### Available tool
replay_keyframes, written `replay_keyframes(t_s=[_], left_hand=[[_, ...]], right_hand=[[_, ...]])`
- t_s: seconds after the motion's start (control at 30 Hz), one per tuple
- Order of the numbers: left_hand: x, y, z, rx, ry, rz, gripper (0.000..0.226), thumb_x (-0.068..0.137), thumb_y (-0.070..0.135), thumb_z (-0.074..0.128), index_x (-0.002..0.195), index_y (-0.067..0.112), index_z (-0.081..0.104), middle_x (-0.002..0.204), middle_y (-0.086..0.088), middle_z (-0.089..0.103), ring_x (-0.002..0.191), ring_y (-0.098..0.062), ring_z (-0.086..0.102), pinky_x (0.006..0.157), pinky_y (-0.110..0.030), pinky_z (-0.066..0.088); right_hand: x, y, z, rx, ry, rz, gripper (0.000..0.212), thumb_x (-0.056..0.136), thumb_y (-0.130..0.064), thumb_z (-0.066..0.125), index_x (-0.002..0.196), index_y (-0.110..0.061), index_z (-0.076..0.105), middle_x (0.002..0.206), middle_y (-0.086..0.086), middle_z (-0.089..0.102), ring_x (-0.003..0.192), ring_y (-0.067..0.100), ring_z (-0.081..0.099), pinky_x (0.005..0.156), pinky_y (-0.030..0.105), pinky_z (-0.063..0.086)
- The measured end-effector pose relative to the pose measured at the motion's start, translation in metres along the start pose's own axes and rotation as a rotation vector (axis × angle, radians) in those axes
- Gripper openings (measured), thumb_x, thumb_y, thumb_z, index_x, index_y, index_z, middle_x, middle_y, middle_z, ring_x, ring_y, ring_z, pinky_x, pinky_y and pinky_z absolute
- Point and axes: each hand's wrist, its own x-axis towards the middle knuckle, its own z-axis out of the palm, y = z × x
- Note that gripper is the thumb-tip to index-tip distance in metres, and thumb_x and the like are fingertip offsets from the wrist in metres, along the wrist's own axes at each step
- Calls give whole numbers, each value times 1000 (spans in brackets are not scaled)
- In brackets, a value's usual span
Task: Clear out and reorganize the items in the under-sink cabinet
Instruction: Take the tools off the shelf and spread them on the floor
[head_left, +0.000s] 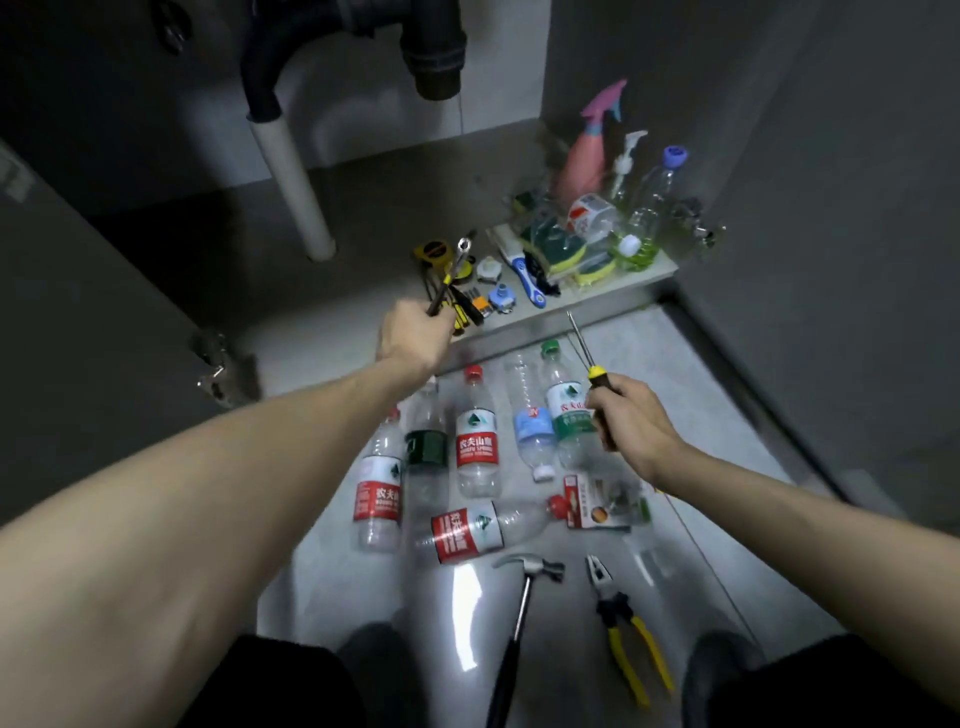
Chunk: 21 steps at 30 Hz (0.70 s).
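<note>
My left hand (413, 332) is closed around a metal wrench (457, 262) at the cabinet's front edge, its head pointing up and away. My right hand (626, 421) grips a yellow-and-black screwdriver (584, 348) above the floor, shaft pointing toward the cabinet. Small tools, among them a yellow tape measure (432, 250) and a blue-handled brush (527, 280), lie on the cabinet floor (363, 291). Green-and-yellow sponges (563, 254), a pink spray bottle (587, 156), a pump bottle (623, 166) and clear bottles (652, 202) crowd the right back corner.
Several empty plastic water bottles (475, 447) lie on the tiled floor in front of the cabinet. A hammer (524, 597) and yellow-handled pliers (623, 623) lie near my knees. A white drain pipe (296, 187) rises at the cabinet's left. The cabinet doors stand open on both sides.
</note>
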Motion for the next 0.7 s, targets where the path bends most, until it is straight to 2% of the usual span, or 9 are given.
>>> replay_keyframes(t_s=[0.07,0.13,0.23,0.3,0.37,0.4,0.5,0.6,0.7], left_hand=[[-45,-17,10,-25,-48,-26,42,87,39,57,54,13,55,51,-1,53,56,-29,53,49,-29,37],[-94,-37,21,-39,-72,-68,42,87,38,58,55,12,54,51,-2,53,53,-26,52,48,-28,35],[-170,-77,33,26,-170,-63,41,88,38,59,54,14,55,51,-3,56,57,-28,57,48,-29,33],[-216,-106,37,82,-290,-76,32,86,39,58,60,19,61,57,-1,62,64,-27,64,53,-29,41],[-253,-132,43,176,-396,-129,26,80,42,58,64,22,63,64,1,66,71,-25,67,60,-29,47],[-269,-144,45,225,-437,-160,29,76,46,58,64,21,61,65,1,66,72,-25,67,60,-29,48],[-295,-172,50,318,-482,-265,40,77,55,61,64,17,60,66,2,67,73,-23,67,60,-27,47],[-291,-185,53,349,-441,-339,31,86,43,61,73,15,62,79,-4,70,84,-29,68,68,-29,50],[-275,-188,58,295,-365,-408,24,89,35,61,81,12,63,85,-10,70,88,-33,67,74,-33,51]], right_hand=[[-18,10,-10,12,-18,49,22,82,-19,55,60,-22,57,53,3,50,45,19,47,48,29,37],[-38,21,-17,-11,-54,116,20,85,-18,57,65,-19,56,51,4,52,40,18,46,43,24,34],[-68,48,-25,-79,-82,207,16,88,-16,59,75,-18,50,54,9,60,41,21,55,38,19,38],[-82,72,-31,-228,-97,277,19,89,-21,61,73,-15,53,72,13,68,67,28,66,58,29,50],[-93,95,-38,-349,-138,353,18,89,-24,62,77,-10,59,91,16,71,88,33,68,79,36,53],[-96,106,-42,-398,-163,380,16,88,-23,63,82,-8,61,96,16,71,93,33,68,83,36,54],[-102,128,-52,-592,-209,416,17,88,-23,63,95,-9,61,104,12,67,96,31,64,75,30,49],[-101,143,-55,-728,-219,418,23,88,-25,61,107,-11,62,109,11,63,99,29,62,76,29,48],[-94,158,-56,-773,-214,430,23,89,-27,59,107,-13,60,110,10,63,98,29,61,82,33,52]])
